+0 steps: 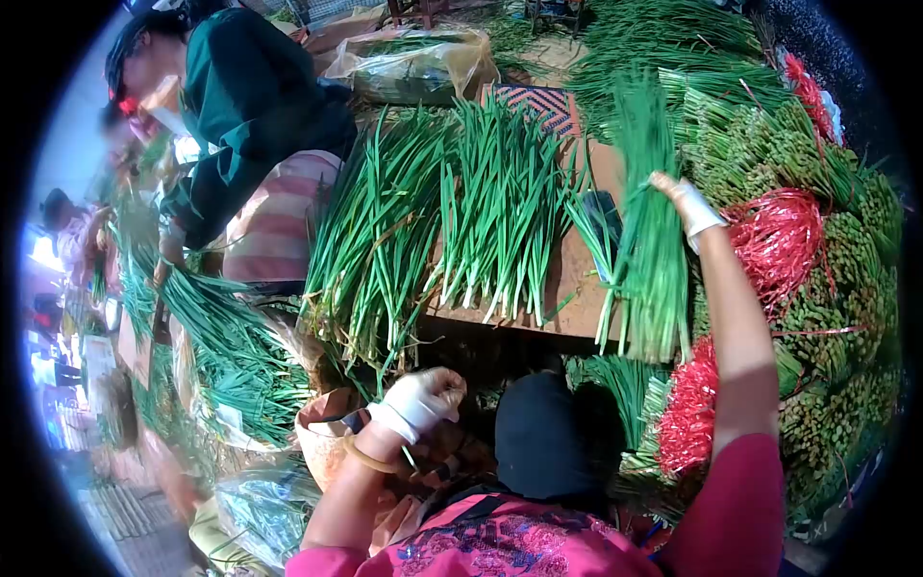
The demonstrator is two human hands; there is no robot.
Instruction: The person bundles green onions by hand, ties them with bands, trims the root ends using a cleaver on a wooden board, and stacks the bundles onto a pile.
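Observation:
My right hand (681, 200), wrapped in white at the palm and wrist, is closed round a bunch of long green stalks (646, 221) held upright over the right end of the board (562, 313). The bunch is slightly blurred. Two loose piles of green stalks, a left one (380, 231) and a middle one (502, 207), lie on the board with pale ends toward me. My left hand (423, 402), also wrapped in white, is closed below the left pile, near a thin stalk. What its fingers hold is too small to tell.
Red plastic strips (777, 240) lie on stacked bundles (836, 279) at the right. More green stalks (663, 38) fill the back right. A co-worker in dark green (255, 106) handles stalks at the left. A clear plastic bag (413, 67) stands behind the board.

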